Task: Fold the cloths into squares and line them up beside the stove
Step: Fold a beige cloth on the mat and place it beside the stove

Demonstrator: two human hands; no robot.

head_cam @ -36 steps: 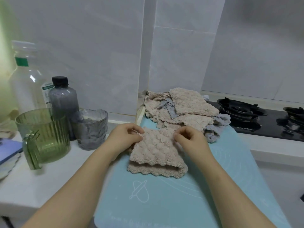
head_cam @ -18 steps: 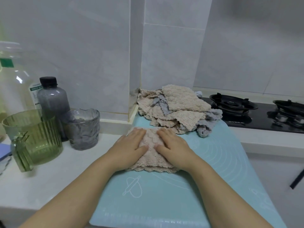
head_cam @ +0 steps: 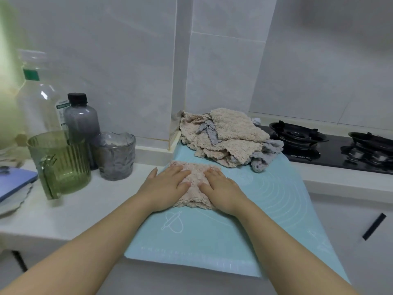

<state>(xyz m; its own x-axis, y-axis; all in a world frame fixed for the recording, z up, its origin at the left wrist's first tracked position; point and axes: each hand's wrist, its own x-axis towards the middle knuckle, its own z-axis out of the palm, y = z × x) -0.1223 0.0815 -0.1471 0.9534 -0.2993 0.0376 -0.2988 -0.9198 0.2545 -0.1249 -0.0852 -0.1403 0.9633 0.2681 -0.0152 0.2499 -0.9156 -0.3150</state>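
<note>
Hands flat on one folded beige cloth (head_cam: 194, 186).
Left hand (head_cam: 164, 189) and right hand (head_cam: 221, 191) press it open-palmed, gripping nothing; unfolded pile (head_cam: 227, 141) behind.

Both hands, left (head_cam: 164, 189) and right (head_cam: 221, 191), lie flat on the folded beige cloth (head_cam: 194, 185).

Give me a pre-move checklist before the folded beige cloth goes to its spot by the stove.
1. Both hands flat on folded beige cloth, left hand, right hand: ok.
2. Cloth lies fully on the blue mat: ok.
3. Fold is square: cannot tell, hands cover most of it.
4. Free mat beside the stove: not ok, unfolded pile sits there.
5. Green pitcher and grey cup clear of the path: ok.
</note>
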